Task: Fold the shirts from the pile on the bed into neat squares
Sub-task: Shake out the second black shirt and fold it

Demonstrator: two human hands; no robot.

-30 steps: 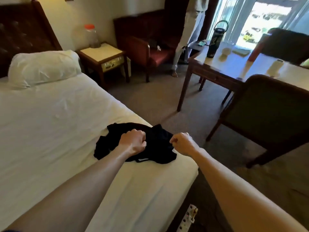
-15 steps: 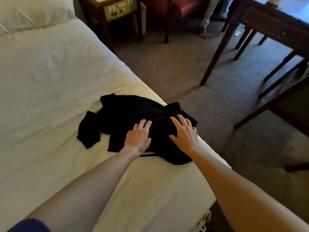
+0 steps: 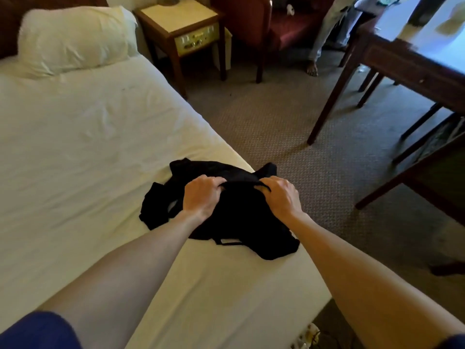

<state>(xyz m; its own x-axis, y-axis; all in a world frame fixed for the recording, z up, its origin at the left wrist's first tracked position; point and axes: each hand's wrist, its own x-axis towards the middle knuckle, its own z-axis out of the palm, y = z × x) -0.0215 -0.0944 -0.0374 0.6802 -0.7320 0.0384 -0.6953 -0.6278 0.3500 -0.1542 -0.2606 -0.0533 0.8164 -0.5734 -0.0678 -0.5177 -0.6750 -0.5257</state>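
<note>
A crumpled black shirt (image 3: pixel 236 217) lies near the right edge of the white bed (image 3: pixel 75 159). My left hand (image 3: pixel 202 196) grips a fold of the black cloth on the left side of the heap, fingers curled into it. My right hand (image 3: pixel 279 197) grips the same raised fold a short way to the right. Between the two hands the cloth is pulled up into a taut ridge. The rest of the shirt spreads out under and around my wrists.
A white pillow (image 3: pixel 73 39) lies at the head of the bed. A wooden nightstand (image 3: pixel 181 28) and a red armchair (image 3: pixel 284 23) stand beyond. A wooden table (image 3: pixel 412 59) and chair legs are on the carpet at right, where a person's bare foot (image 3: pixel 312 69) shows.
Half a second ago both hands lay flat and open on the shirt; now their fingers have curled into the cloth and lifted a fold. The view has tilted up a little.
</note>
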